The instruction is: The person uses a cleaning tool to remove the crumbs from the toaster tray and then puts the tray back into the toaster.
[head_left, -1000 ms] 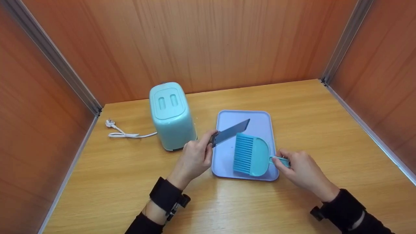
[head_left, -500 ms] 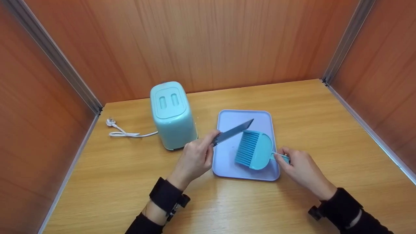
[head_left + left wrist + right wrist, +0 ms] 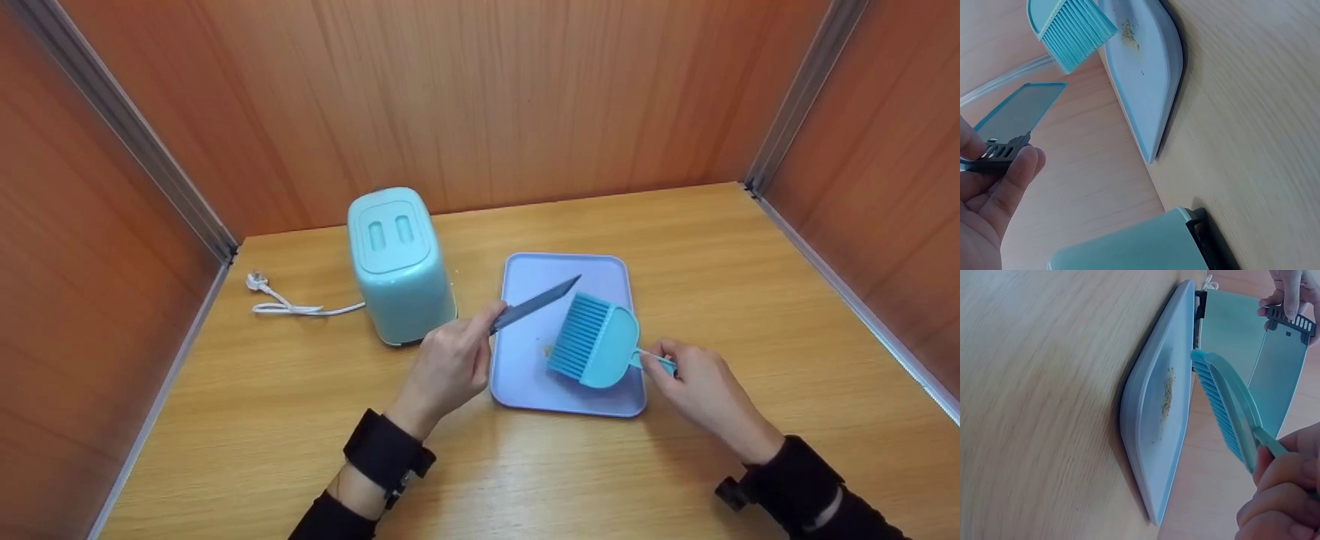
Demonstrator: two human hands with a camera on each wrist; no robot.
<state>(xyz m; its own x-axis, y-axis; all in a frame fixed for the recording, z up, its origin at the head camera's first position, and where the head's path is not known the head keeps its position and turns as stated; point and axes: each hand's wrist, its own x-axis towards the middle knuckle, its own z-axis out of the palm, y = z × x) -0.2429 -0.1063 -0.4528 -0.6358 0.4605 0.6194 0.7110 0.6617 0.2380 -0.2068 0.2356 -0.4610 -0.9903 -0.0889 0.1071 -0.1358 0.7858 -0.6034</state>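
Observation:
My left hand [image 3: 454, 364] pinches the black slotted end of a thin metal crumb tray [image 3: 536, 306], which is tilted nearly edge-on above a lilac tray [image 3: 525, 386]. With my right hand [image 3: 697, 386] I grip the handle of a turquoise brush [image 3: 616, 349]. Its bristles [image 3: 1216, 391] point left and hang over the lilac tray, apart from its surface in the right wrist view. A small heap of brown crumbs [image 3: 1167, 394] lies on the lilac tray, partly hidden by the brush in the head view. The crumb tray's slotted end [image 3: 999, 154] shows between thumb and fingers in the left wrist view.
A turquoise toaster [image 3: 405, 304] with a lid on top stands left of the lilac tray. Its white cord and plug [image 3: 257, 282] lie on the table at the left. Wooden panels [image 3: 480, 105] enclose the back and sides.
The brush has moved right and slightly away from me, turning a little, and crumbs now show beside its bristles. The crumb tray has tilted to a narrower, more edge-on view.

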